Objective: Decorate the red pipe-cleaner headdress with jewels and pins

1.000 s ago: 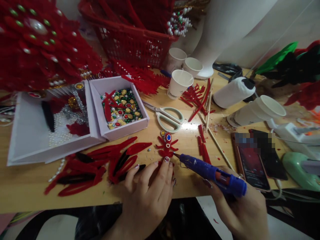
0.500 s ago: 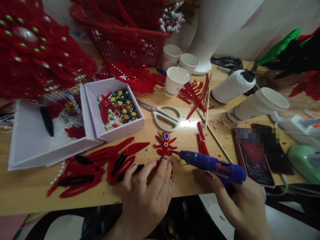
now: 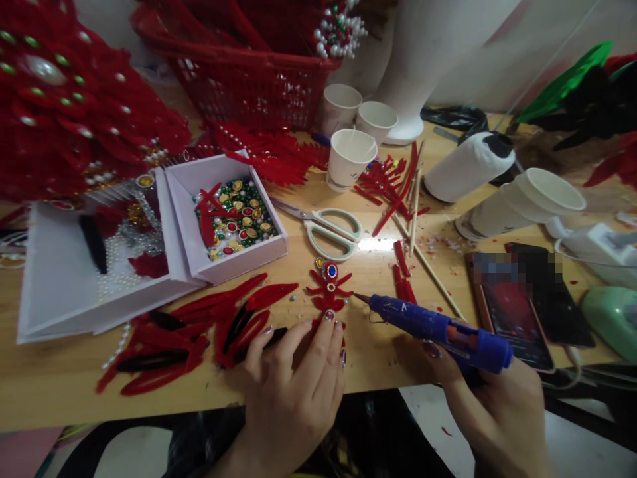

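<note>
Here's the red jewelled ornament [image 3: 330,292], flat on the tabletop [image 3: 371,372], with the scissors [image 3: 334,227] just beyond it. The left hand [image 3: 298,378] lies over the ornament's near end, fingers close together, one nail right on the red; whether they pinch or merely press, I can't tell, because the palm hides it. Over to the ornament's right, the right hand [image 3: 497,411] is wrapped firmly round a blue glue gun [image 3: 435,330], nozzle right beside the ornament's edge, touching or not too close to call. That's the tight spot! If the nozzle is hot, a small slip of that wrist could scorch the red or catch the fingertips on the ornament. If the left fingers ease off, the ornament could skid and take glue off-mark. And a stray drip could snag the loose bead [image 3: 293,298] left of the ornament.
</note>
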`<state>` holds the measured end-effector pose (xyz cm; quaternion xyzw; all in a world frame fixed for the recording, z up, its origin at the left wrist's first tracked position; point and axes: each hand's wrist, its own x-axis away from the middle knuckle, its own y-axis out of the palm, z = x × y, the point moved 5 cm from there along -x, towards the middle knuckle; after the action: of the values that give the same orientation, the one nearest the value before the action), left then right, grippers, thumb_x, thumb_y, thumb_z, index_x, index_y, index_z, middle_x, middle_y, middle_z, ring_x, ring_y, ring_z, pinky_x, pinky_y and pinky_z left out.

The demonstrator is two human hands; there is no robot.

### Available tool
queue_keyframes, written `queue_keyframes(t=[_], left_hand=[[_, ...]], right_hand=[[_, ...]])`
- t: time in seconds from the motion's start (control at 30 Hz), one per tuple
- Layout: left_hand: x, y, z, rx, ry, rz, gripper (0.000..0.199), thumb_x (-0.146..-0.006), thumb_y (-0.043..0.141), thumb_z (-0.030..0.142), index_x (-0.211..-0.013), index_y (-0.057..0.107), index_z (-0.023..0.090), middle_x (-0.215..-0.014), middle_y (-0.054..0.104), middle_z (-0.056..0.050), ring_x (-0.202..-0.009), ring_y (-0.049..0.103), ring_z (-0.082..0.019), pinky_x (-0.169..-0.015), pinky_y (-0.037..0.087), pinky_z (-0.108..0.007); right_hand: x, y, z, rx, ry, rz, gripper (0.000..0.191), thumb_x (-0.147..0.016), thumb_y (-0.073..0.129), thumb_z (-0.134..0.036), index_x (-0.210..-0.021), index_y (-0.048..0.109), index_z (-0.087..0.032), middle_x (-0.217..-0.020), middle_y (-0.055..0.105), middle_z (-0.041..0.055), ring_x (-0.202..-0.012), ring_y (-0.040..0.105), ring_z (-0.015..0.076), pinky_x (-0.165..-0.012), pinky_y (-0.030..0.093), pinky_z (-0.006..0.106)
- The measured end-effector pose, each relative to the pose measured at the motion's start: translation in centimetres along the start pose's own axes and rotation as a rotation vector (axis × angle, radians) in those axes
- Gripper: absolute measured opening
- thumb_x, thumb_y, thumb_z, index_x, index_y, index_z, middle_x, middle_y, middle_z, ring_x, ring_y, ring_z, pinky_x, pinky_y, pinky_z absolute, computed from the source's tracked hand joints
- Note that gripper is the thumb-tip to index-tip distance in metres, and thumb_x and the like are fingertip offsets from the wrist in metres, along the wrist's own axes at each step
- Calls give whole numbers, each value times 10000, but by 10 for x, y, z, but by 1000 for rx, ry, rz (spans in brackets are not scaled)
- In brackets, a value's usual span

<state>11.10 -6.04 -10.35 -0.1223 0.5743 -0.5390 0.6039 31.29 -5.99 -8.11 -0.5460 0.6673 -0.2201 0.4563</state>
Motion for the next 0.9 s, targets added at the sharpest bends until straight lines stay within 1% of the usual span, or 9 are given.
queue_keyframes(t=[0.1,0.2,0.37,0.5,0.6,0.7,0.77,0.9], left_hand=[[1,0,0,-7,1,8,287,-908,599,206,-1177,689,163,-1114,767,18,-998,584,-215,-1061,266,-437],[2,0,-1,-22,2,10,292,-897,607,207,-1174,695,181,-1107,769,11,-986,594,-224,-1070,259,-446],[2,0,-1,5,-6,1,326,-890,611,196,-1208,678,180,-1099,770,-5,-998,599,-229,-1056,266,-446],[2,1,-2,2,-5,-2,316,-901,606,207,-1209,676,192,-1124,763,14,-1005,591,-224,-1057,270,-450],[2,0,-2,16,-3,-7,305,-910,598,201,-1203,676,167,-1128,762,16,-1009,579,-216,-1066,259,-444],[2,0,-2,19,-2,-23,311,-904,613,197,-1206,672,150,-1128,762,12,-1017,569,-214,-1064,256,-441],[3,0,-2,22,-7,-27,321,-904,612,193,-1218,665,148,-1131,761,4,-1019,571,-213,-1062,256,-439],[2,-1,-2,19,4,-2,311,-910,596,204,-1209,673,163,-1127,761,-1,-1007,580,-219,-1055,253,-440]], right_hand=[[-3,-1,-6,-48,-28,-43,48,-886,602,-210,-915,620,-244,-775,685,0,-623,669,168,-543,507,246],[-5,1,-14,-61,-73,-85,71,-886,592,-182,-899,604,-251,-735,662,-12,-596,655,160,-511,488,237],[-7,4,-18,-50,-60,-81,68,-887,586,-189,-906,601,-252,-734,670,-2,-580,652,173,-498,486,259],[-6,4,-18,-42,-59,-81,66,-886,596,-191,-912,612,-250,-736,679,-3,-585,657,166,-506,490,250],[-4,3,-18,-33,-57,-91,67,-892,593,-190,-903,621,-251,-728,677,-4,-591,657,162,-508,488,245],[-1,2,-15,-3,-38,-63,50,-893,608,-228,-934,637,-235,-766,696,18,-616,671,177,-523,503,259],[0,2,-13,11,-35,-51,82,-894,618,-258,-960,647,-218,-800,717,38,-647,692,194,-542,522,272],[-2,3,-12,18,-29,-49,112,-895,619,-279,-963,669,-204,-813,737,56,-670,708,213,-557,539,291]])
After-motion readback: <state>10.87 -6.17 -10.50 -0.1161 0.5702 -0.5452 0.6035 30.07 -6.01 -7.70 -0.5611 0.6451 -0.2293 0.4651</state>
